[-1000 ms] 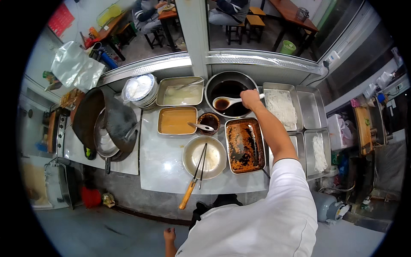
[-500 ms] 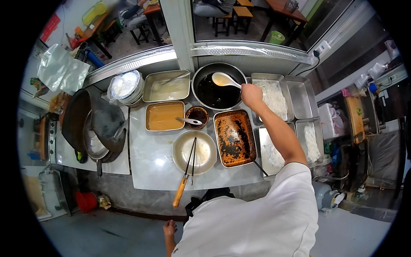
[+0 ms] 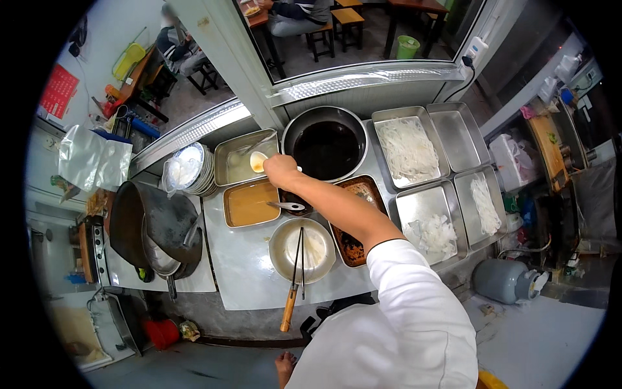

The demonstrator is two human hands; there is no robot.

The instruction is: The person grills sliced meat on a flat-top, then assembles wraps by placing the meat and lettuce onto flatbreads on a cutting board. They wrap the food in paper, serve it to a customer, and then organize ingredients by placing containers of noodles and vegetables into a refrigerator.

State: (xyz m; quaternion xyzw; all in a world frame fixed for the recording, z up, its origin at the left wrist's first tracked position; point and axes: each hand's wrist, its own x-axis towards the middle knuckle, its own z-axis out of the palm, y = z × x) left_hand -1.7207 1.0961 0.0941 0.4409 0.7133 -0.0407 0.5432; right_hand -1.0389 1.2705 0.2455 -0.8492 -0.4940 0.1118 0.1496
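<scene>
My right hand (image 3: 281, 170) is closed round the handle of a white spoon (image 3: 258, 161) with amber liquid in its bowl. The spoon hangs between a metal tray of pale liquid (image 3: 227, 168) and one of brown sauce (image 3: 249, 207). A round black pan of dark liquid (image 3: 327, 149) stands just to the right. Under my wrist, a bowl of dark sauce (image 3: 295, 209) is partly hidden, with a grey spoon lying across it. My left hand (image 3: 285, 364) hangs low by my side, fingers curled, with nothing visible in it.
A cream bowl (image 3: 275, 256) carries long wooden-handled chopsticks (image 3: 293, 295). My forearm crosses a tray of red-brown chili sauce (image 3: 350, 249). Trays of white noodles (image 3: 408, 149) fill the right side. At left stand stacked plates (image 3: 206, 178) and a large dark pot (image 3: 126, 220).
My right hand has carried the spoon left, from over the black pan to beside the tray of pale liquid. The whole view has turned and shifted a little.
</scene>
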